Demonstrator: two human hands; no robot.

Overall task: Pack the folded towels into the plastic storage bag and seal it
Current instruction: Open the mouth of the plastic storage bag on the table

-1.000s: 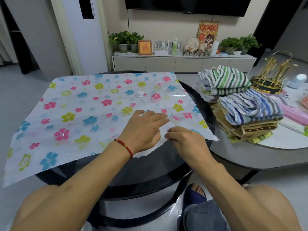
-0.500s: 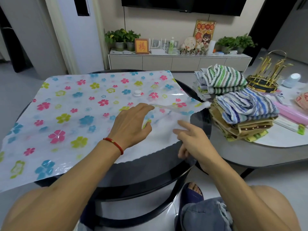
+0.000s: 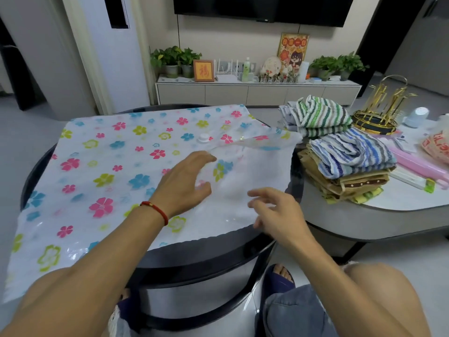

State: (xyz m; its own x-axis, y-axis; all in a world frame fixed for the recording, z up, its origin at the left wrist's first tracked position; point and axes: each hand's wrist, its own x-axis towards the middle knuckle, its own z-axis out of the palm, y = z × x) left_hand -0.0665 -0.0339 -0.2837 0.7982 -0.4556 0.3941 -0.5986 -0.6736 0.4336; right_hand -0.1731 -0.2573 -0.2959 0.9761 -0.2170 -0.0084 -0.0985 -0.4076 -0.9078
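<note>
A small orange framed picture [image 3: 203,70] on the sideboard [image 3: 257,92] shows the gold character 福; other lettering is unreadable.

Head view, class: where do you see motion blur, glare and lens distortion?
Head view: the right hand has smeared, motion-blurred fingers; the left hand is sharper; small glare patches glint on the plastic storage bag; wide-angle distortion bows the doorframe.

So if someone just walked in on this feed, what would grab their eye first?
The flower-print plastic bag spread over the round dark table, its right-hand top layer lifted open above the left hand. Then the striped folded towels stacked on the lighter table to the right, still unpacked.
</note>
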